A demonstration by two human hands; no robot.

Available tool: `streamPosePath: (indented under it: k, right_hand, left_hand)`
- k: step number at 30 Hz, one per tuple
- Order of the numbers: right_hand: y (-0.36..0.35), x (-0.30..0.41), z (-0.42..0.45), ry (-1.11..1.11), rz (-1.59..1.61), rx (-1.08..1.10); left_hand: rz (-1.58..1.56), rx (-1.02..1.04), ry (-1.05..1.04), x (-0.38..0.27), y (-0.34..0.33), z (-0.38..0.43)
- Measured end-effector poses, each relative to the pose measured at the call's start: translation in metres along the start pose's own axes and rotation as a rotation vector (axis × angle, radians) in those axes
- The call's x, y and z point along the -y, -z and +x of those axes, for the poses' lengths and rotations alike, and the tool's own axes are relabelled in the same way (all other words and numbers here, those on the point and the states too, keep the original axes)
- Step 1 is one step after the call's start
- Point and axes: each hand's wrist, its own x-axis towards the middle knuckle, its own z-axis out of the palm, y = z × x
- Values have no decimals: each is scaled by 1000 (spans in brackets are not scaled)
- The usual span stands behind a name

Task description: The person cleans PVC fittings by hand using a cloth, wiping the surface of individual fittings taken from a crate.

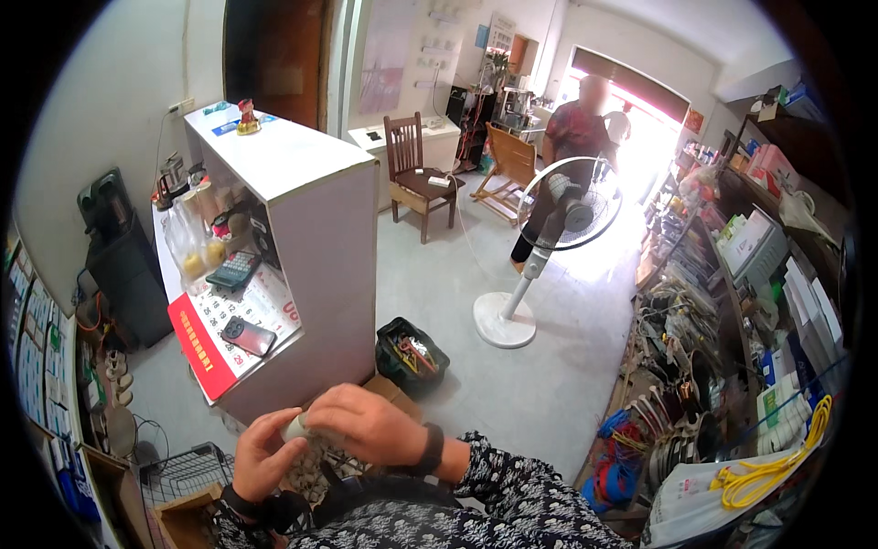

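At the bottom of the head view, my left hand (264,453) grips a small whitish rounded piece (296,428) between thumb and fingers. My right hand (367,422) closes over the piece's other side, its fingertips bent against it. What exactly the piece is cannot be told, as the fingers cover much of it. Below the hands lies a heap of small pale parts (309,473), partly hidden by the hands and a dark strap. A wooden box edge (180,511) shows at the lower left. Both wrists wear dark bands.
Ahead stands a white counter (329,274) bearing a calendar (212,343), a phone (248,336) and a calculator (234,270). A dark tool bag (411,357) sits beside it. Beyond are a pedestal fan (504,319), a wooden chair (425,182) and a person (579,130). Crowded shelves (741,274) line the right.
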Motion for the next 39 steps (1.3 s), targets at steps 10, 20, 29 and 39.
streamPosePath:
  k: [10, 20, 29, 39]
  right_hand:
    - [-6, 3, 5, 114, 57, -91]
    - [-7, 6, 7, 234, -16, -48]
    - [-12, 7, 5, -76, 306, -104]
    - [-10, -4, -7, -482, 543, -24]
  left_hand:
    - [-266, 34, 66, -6, 5, -11]
    - [-235, 84, 68, -9, 18, -23]
    - [-308, -6, -111, 1, 14, -20]
    - [348, -51, -407, -14, 0, -11]
